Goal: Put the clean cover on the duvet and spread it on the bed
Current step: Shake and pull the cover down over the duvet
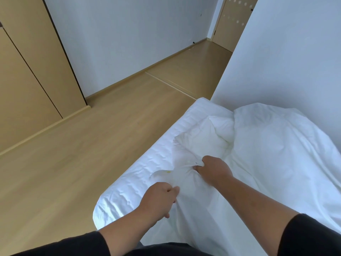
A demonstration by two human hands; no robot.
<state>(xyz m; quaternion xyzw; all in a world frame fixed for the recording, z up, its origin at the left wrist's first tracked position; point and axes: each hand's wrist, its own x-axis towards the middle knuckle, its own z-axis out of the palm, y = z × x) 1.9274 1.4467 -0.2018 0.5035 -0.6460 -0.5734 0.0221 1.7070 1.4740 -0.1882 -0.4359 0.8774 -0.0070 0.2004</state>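
A white duvet cover point(199, 206) lies crumpled over the near part of the bed point(118, 200). The puffy white duvet point(276, 137) is heaped toward the wall at the right. My left hand point(158, 198) pinches a fold of the cover close to the bed's left edge. Farther up the bed, my right hand point(214, 169) grips a bunched edge of the same fabric, its fingers curled into the cloth. The two hands are about a forearm's width apart. A small yellow mark point(168, 171) shows on the fabric between them.
The wooden floor point(73, 172) stretches out to the left of the bed. A tall wooden wardrobe point(27, 71) stands at the far left. White walls point(286, 52) border the bed on the right, and a doorway with a door point(232, 21) lies beyond.
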